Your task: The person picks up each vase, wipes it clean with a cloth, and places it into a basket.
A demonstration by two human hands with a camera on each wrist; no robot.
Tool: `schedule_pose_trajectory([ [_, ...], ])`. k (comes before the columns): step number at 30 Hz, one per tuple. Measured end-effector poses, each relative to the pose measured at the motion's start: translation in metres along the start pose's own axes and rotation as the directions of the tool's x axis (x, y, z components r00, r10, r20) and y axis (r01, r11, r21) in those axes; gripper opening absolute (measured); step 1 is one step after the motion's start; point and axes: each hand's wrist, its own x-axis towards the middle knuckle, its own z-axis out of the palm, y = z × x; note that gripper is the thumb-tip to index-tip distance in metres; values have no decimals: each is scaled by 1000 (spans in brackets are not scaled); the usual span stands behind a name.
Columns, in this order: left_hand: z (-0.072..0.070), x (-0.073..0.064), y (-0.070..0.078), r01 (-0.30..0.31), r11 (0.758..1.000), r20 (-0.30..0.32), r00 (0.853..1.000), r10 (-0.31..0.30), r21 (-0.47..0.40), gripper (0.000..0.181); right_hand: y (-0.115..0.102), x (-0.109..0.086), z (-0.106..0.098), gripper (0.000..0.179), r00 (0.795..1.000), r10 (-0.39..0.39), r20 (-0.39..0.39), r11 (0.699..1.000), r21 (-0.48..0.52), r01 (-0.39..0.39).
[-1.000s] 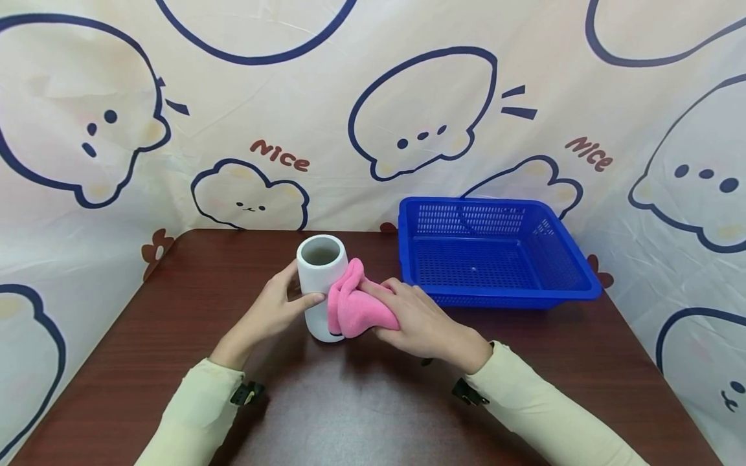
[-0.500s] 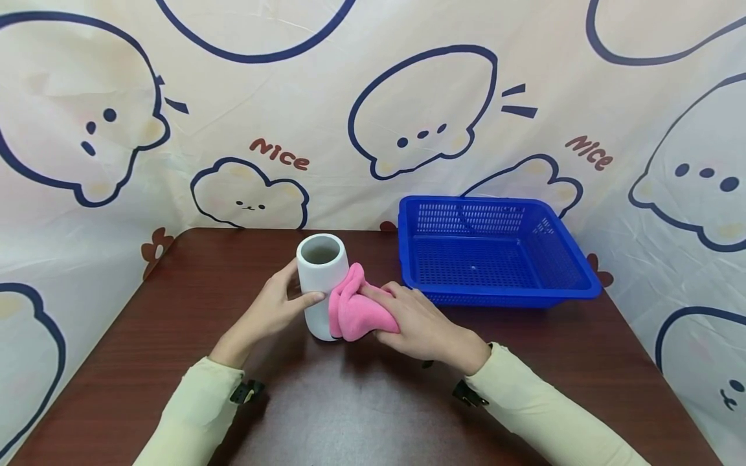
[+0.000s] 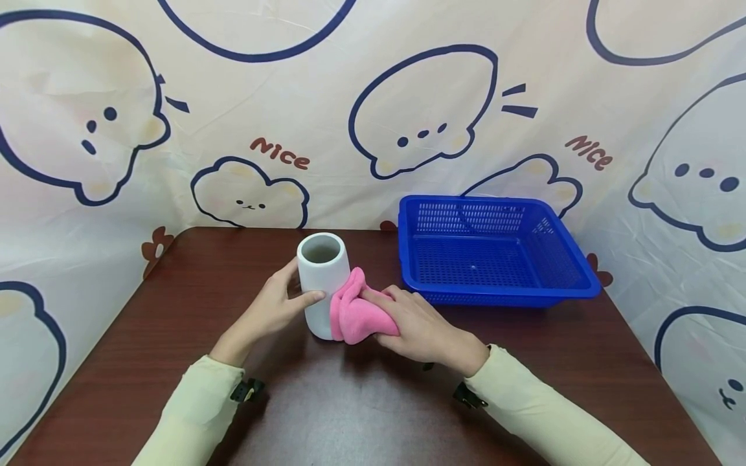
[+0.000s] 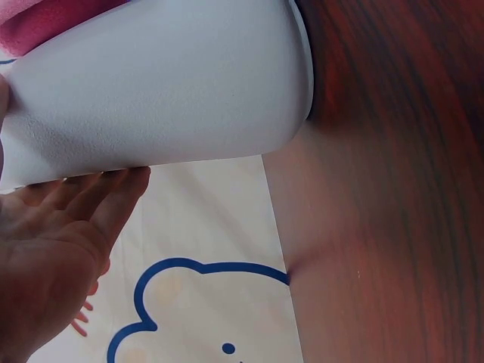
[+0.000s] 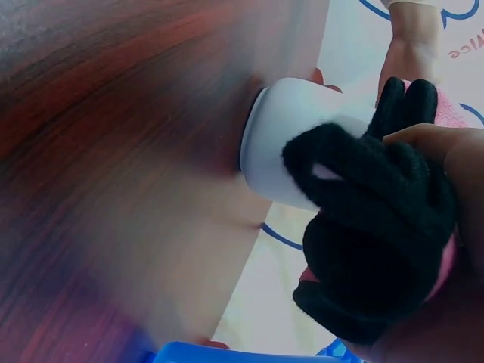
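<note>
A white ceramic vase stands upright on the dark wooden table, its round mouth facing up. My left hand holds it from the left, thumb in front and fingers behind; the left wrist view shows those fingers against the vase wall. On the other side my right hand grips a bunched cloth and presses it to the vase's lower right. Pink fabric faces the head camera, while the right wrist view shows the cloth's black side. Part of the vase is covered by the cloth.
A blue perforated plastic basket sits at the table's back right, beyond the right hand. Behind the table hangs a cream curtain with cartoon outlines. Each wrist carries a small black device.
The cloth and my right hand have slid slightly down along the vase's right side. My left hand and the vase have stayed in place.
</note>
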Motion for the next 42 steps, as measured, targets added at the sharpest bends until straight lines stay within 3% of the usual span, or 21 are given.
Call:
schedule_pose_trajectory([
  [42, 1, -1, 0, -28, 1000, -12, 1000, 28, -3, 69, 5, -6, 16, 74, 998, 21, 58, 1000, -20, -20],
])
